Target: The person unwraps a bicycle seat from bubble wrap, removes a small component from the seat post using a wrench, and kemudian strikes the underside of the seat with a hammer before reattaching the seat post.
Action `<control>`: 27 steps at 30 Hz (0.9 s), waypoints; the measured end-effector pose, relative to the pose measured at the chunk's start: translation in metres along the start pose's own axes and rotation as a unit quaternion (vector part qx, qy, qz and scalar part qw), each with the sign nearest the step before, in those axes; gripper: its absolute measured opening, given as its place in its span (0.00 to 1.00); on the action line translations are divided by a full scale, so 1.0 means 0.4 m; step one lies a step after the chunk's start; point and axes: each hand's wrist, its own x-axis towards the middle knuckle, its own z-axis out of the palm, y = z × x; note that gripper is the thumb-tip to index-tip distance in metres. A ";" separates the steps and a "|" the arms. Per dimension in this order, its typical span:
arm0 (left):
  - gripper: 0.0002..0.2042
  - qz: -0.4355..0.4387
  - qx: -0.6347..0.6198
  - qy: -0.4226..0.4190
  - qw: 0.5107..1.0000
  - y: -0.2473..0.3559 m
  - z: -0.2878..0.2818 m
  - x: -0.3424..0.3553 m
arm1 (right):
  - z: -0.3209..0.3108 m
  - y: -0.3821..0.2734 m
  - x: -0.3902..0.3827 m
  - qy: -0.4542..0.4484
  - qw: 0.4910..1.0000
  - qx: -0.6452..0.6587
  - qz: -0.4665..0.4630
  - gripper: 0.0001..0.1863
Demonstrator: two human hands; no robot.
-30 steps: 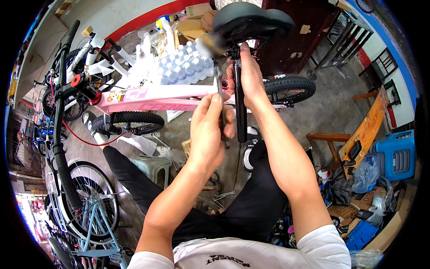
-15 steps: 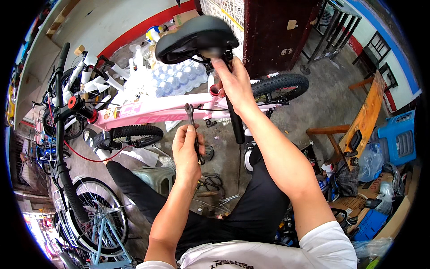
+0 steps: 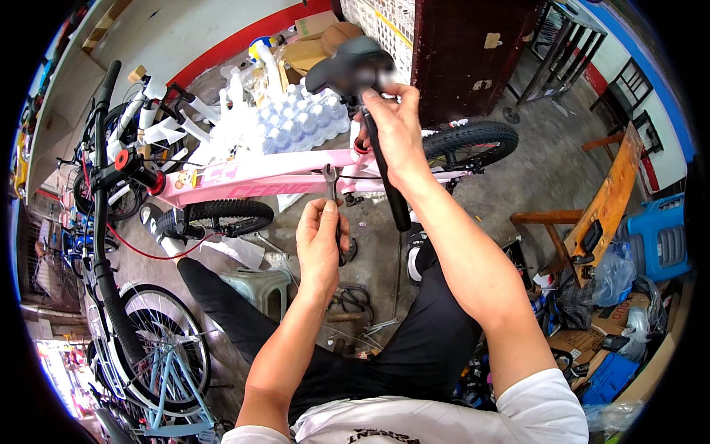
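Note:
My left hand (image 3: pixel 319 235) is closed around a wrench (image 3: pixel 331 186), its open jaw pointing up in front of the pink bicycle frame (image 3: pixel 259 176). My right hand (image 3: pixel 398 133) grips a black bicycle saddle (image 3: pixel 352 65) with its seat post (image 3: pixel 383 166) attached, just under the seat. The post hangs free, slanting down across the frame, with its lower end below the frame tube. Close beside the right hand is the frame's seat tube with a red collar (image 3: pixel 361 146). Part of the saddle's underside is blurred.
Black handlebars (image 3: pixel 100 192) stand at the left, and a light blue bicycle (image 3: pixel 174 381) is below them. Wrapped bottles (image 3: pixel 299 122) lie behind the frame. A greenish stool (image 3: pixel 259 285) stands between my legs. On the right are a wooden bench (image 3: pixel 603 196), a blue stool (image 3: pixel 657 237) and cardboard boxes.
The saddle and seat post have tilted and moved farther off, so the saddle looks smaller. My left hand with the wrench has shifted slightly up and right.

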 end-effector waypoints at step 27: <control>0.08 0.454 0.498 -0.053 0.737 0.312 -0.004 0.223 | 0.003 -0.045 -0.008 -0.087 0.982 0.151 0.072 0.20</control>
